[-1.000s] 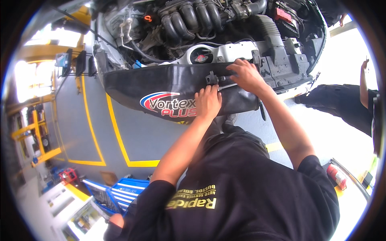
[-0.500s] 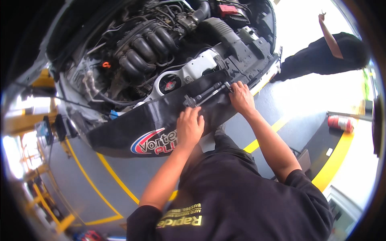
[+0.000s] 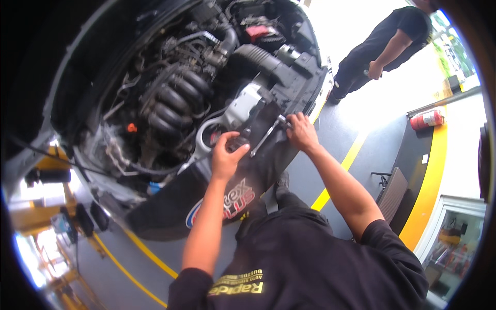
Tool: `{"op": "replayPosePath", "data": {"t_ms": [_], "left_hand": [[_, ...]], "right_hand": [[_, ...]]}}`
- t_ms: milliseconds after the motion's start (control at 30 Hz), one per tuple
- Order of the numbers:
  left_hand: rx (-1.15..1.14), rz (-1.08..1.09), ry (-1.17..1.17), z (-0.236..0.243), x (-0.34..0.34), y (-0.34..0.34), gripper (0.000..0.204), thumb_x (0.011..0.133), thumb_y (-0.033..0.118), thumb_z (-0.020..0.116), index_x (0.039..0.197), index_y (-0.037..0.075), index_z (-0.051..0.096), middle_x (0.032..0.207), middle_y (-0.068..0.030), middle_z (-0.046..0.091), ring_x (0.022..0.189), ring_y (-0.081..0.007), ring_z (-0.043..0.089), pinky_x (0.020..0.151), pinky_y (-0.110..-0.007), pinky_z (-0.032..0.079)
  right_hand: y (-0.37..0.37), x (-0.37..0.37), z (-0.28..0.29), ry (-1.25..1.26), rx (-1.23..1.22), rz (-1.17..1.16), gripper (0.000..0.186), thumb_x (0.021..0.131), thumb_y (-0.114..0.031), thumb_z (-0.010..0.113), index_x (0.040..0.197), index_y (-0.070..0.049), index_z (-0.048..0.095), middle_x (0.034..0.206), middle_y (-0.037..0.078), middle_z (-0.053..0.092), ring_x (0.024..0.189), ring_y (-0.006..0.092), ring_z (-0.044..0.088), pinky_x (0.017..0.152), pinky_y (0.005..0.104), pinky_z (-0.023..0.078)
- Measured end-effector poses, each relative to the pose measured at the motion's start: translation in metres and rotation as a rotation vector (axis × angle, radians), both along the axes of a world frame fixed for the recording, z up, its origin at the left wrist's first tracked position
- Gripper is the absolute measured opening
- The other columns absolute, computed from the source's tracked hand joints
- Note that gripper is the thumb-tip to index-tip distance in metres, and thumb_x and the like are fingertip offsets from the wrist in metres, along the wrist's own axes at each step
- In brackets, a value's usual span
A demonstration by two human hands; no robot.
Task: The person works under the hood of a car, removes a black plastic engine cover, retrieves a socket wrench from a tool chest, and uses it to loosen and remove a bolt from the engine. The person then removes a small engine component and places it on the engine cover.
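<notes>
Long silver metal ratchet wrench (image 3: 264, 137) lying slantwise over front edge of engine bay, upper end caught under right hand (image 3: 301, 133), lower end reaching down toward left hand (image 3: 226, 155). Right hand fingers curled closed around wrench head end, palm down, resting on black plastic front panel (image 3: 289, 88) of car. Left hand half closed, fingers (image 3: 231, 138) bent around small dark part (image 3: 238, 142) just below-left of wrench handle; exact pinch on it unclear, too small to tell. One wrench, two hands, both bare.

Just beyond left hand: silver-grey cast metal engine bracket (image 3: 240, 106) and curved pale metal arm. Further up-left of grips: black ribbed plastic intake manifold (image 3: 175, 98) with four runners, small orange cap (image 3: 133, 127) beside it. Above right-hand grip: black corrugated air hose (image 3: 258, 57), red-topped part (image 3: 257, 32) near back of bay. Engine bay open, packed with hoses and wiring, no loose tools seen inside.

Below both grips: black fabric fender cover (image 3: 206, 206) with red-white-blue logo, draped over car front, touching left forearm. Black work shirt with yellow lettering at bottom.

Well right of grips: one red fire extinguisher (image 3: 426, 119) lying on floor by yellow floor stripe (image 3: 336, 175). Second person in black clothes (image 3: 382, 46) standing far beyond right hand.
</notes>
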State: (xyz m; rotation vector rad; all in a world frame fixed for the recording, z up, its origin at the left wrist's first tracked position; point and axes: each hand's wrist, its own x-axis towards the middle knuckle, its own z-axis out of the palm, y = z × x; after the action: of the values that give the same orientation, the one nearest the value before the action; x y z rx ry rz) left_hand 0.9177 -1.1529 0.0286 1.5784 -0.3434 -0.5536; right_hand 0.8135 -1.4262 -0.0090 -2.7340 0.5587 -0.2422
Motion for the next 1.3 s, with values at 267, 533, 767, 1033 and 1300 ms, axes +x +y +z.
{"op": "replayPosePath", "data": {"t_ms": [267, 533, 767, 1033, 1300], "left_hand": [[0.025, 0.002, -0.419, 0.051, 0.004, -0.029, 0.044, 0.079, 0.008, 0.083, 0.117, 0.003, 0.061, 0.114, -0.0085, 0.056, 0.107, -0.024, 0.058, 0.098, -0.037, 0.047], [0.363, 0.064, -0.475, 0.021, -0.043, -0.018, 0.043, 0.074, 0.009, 0.083, 0.11, 0.003, 0.061, 0.112, -0.0137, 0.057, 0.107, -0.0348, 0.058, 0.099, -0.044, 0.046], [0.393, 0.092, -0.516, -0.018, -0.06, 0.011, 0.041, 0.076, 0.007, 0.083, 0.11, 0.001, 0.061, 0.111, -0.0137, 0.057, 0.106, -0.0332, 0.058, 0.097, -0.043, 0.047], [0.234, 0.089, -0.534, -0.009, -0.055, 0.013, 0.042, 0.078, 0.008, 0.082, 0.113, 0.002, 0.059, 0.114, -0.0119, 0.056, 0.108, -0.0306, 0.057, 0.1, -0.041, 0.045], [0.198, 0.049, -0.479, 0.007, -0.055, 0.025, 0.043, 0.079, 0.007, 0.083, 0.114, 0.002, 0.059, 0.114, -0.0114, 0.056, 0.11, -0.03, 0.056, 0.1, -0.04, 0.044]], "right_hand": [[-0.023, 0.012, 0.05, -0.2, 0.823, -0.08, 0.039, 0.091, -0.031, 0.071, 0.121, -0.006, 0.07, 0.123, 0.02, 0.067, 0.119, 0.0334, 0.064, 0.1, 0.0446, 0.051], [-0.016, -0.005, 0.029, 0.104, 0.08, 0.042, 0.042, 0.084, -0.017, 0.066, 0.125, -0.004, 0.061, 0.116, 0.014, 0.061, 0.114, 0.0365, 0.058, 0.092, 0.0472, 0.053], [0.008, 0.008, -0.003, 0.036, -0.09, 0.049, 0.05, 0.085, -0.021, 0.069, 0.133, -0.009, 0.058, 0.112, 0.011, 0.059, 0.11, 0.0318, 0.056, 0.089, 0.0464, 0.049], [0.049, 0.018, 0.035, -0.104, 0.779, 0.031, 0.038, 0.1, -0.033, 0.063, 0.128, -0.006, 0.062, 0.102, 0.01, 0.066, 0.095, 0.023, 0.063, 0.079, 0.0373, 0.05], [0.068, 0.021, 0.06, -0.171, 1.434, -0.067, 0.037, 0.103, -0.038, 0.064, 0.12, -0.005, 0.067, 0.09, 0.0, 0.062, 0.084, 0.0094, 0.059, 0.072, 0.0261, 0.048]]}}
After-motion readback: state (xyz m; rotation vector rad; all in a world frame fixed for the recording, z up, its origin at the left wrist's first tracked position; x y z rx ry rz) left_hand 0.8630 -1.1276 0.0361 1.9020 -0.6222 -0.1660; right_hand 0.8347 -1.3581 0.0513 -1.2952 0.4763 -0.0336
